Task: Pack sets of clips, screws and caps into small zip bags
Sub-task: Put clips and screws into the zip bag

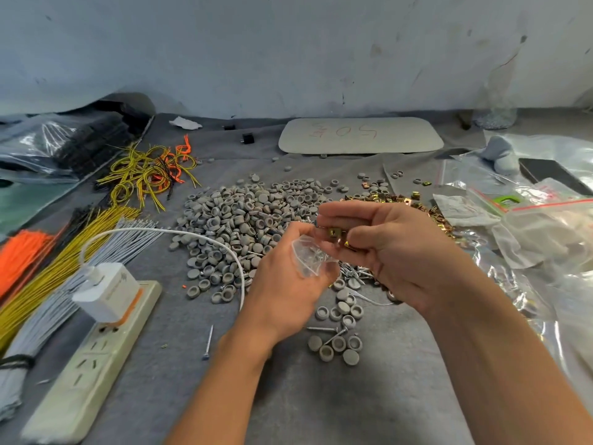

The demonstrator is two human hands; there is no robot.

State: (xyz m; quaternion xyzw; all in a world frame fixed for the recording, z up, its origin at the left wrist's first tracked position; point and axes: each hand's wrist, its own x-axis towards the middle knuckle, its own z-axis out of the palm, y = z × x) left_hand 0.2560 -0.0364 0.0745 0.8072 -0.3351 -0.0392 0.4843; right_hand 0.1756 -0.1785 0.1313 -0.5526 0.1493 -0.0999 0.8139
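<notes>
My left hand (285,284) grips a small clear zip bag (309,256) with screws inside, held above the table's middle. Right beside it, my right hand (385,248) is cupped and holds brass clips (333,233) over the bag's mouth. A big heap of grey caps (244,220) lies behind my hands. Brass clips (401,200) are piled at the right of it. Loose screws (353,273) lie under my right hand. A few caps (337,346) and a single screw (208,342) sit nearer to me.
A white power strip (93,358) with a charger (106,290) lies at the left, its cable arcing to my left wrist. Bundles of orange, yellow and grey wires (57,261) lie far left. Empty zip bags (529,220) crowd the right. A white board (361,134) lies at the back.
</notes>
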